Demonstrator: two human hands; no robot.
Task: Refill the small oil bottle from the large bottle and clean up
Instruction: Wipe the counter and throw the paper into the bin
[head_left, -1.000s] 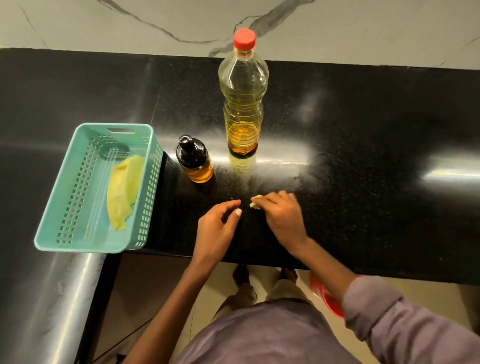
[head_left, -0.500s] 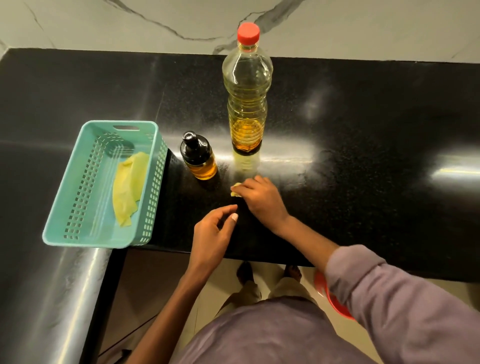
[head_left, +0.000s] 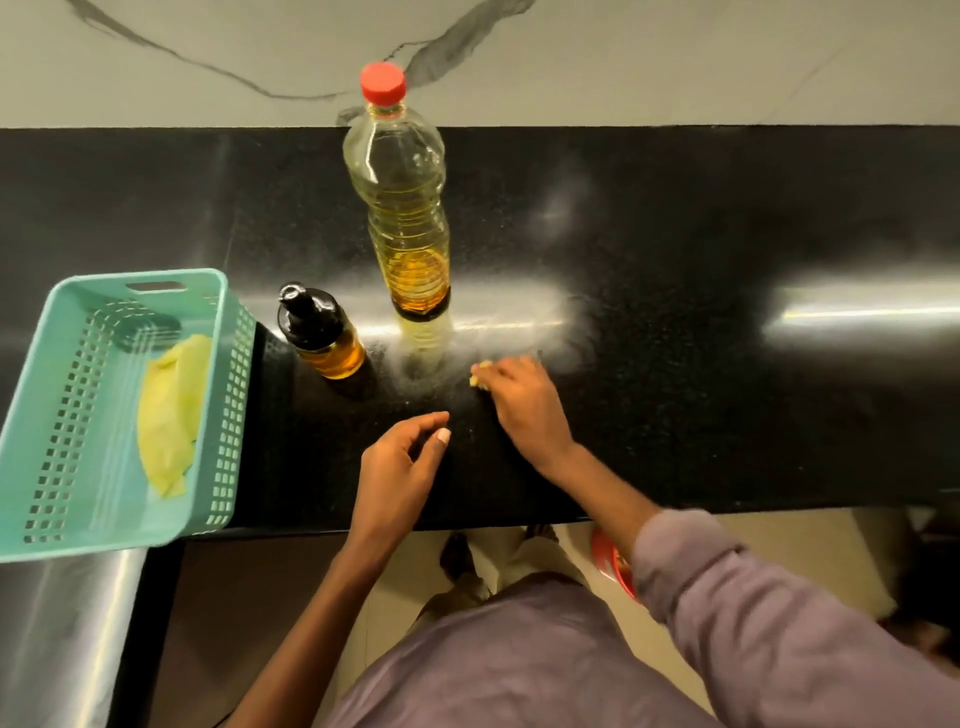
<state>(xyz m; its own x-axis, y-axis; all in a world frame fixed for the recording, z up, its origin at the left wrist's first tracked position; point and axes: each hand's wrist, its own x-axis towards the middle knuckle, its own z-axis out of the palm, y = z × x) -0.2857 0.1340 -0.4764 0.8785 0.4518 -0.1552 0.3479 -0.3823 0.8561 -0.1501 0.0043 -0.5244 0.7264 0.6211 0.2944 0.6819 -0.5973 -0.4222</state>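
The large clear oil bottle (head_left: 402, 208) with a red cap stands upright on the black counter (head_left: 675, 260), about a third full of amber oil. To its left stands the small oil bottle (head_left: 322, 332) with a black pourer top, amber oil in its lower part. My right hand (head_left: 522, 402) presses a small yellow cloth (head_left: 479, 375) against the counter just in front of the large bottle; only the cloth's edge shows past my fingers. My left hand (head_left: 400, 467) hovers near the counter's front edge, fingers loosely curled, holding nothing.
A teal perforated basket (head_left: 218, 415) sits at the left end of the counter with a folded yellow cloth (head_left: 171, 415) inside. A marble wall (head_left: 623, 62) runs behind the counter. A steel surface (head_left: 62, 639) lies lower left; something red (head_left: 613, 566) is on the floor below.
My right hand slid the small yellow cloth over the counter, first left and towards the bottles, then back right. My left hand stayed near the front edge. The camera view shifted.
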